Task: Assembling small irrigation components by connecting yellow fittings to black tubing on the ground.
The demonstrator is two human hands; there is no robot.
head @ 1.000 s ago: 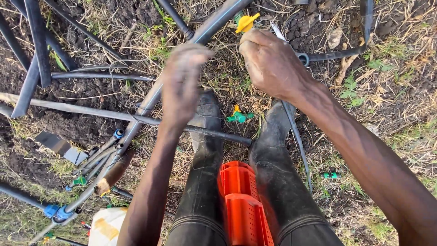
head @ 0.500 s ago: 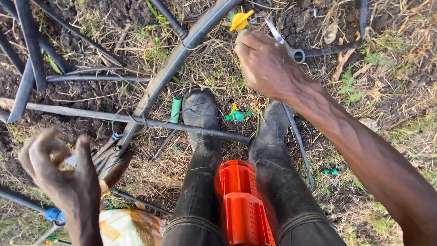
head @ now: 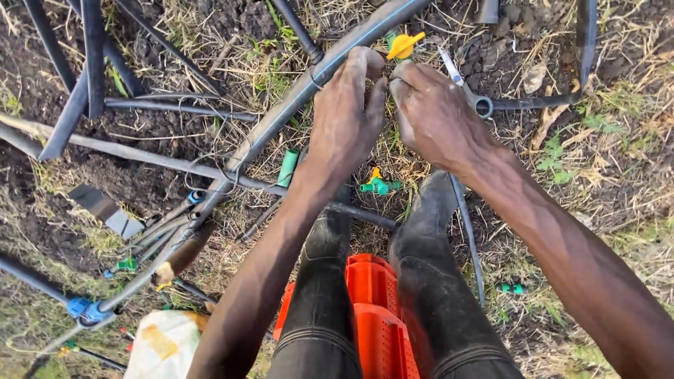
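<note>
Two hands [head: 390,105] | one yellow valve [head: 405,46] | two boots [head: 382,238]

the black pipe [head: 337,60] is smooth, semi-gloss plastic with a thin blue stripe. the yellow valve [head: 406,46] is glossy moulded plastic. the orange crate [head: 375,309] is ribbed, matt plastic. the rubber boots [head: 428,281] are dull and mud-smeared. the ground [head: 618,140] is rough soil with dry straw.

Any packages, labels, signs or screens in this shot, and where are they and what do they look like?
White plastic bag: on the ground at bottom left, beside the left forearm; crumpled, white with a yellow-orange patch.
Orange plastic crate: between the legs at bottom centre; ribbed, boxy.
No signs or screens in view.
</note>
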